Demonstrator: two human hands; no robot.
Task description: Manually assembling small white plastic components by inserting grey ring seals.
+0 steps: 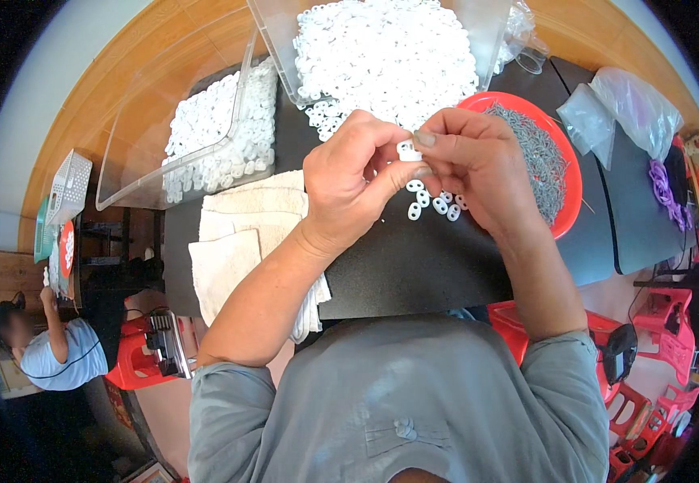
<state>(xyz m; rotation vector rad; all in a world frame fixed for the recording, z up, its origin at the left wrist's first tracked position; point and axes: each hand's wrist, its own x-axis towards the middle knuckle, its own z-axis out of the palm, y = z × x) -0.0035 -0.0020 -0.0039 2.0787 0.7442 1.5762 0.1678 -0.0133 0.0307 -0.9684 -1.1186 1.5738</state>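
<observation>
Both hands meet above the dark table, fingertips together at one small white plastic piece [408, 151]. My left hand [349, 177] pinches it between thumb and fingers. My right hand [478, 161] has its thumb and fingertips closed at the piece's right side; whether they also hold a tiny part is hidden. Just below the fingers, several loose white two-holed plastic pieces [439, 201] lie on the tabletop. A red bowl [576, 173] full of thin grey metal pins or screws [534, 153] stands right of my right hand.
Beyond my hands a clear plastic bin [277, 56] holds a heap of white pieces [381, 56]. Another clear bin [136, 181] with white pieces is at left. Folded cream cloths [228, 258] lie by my left forearm. Plastic bags [635, 113] sit far right. A person [68, 346] works at left.
</observation>
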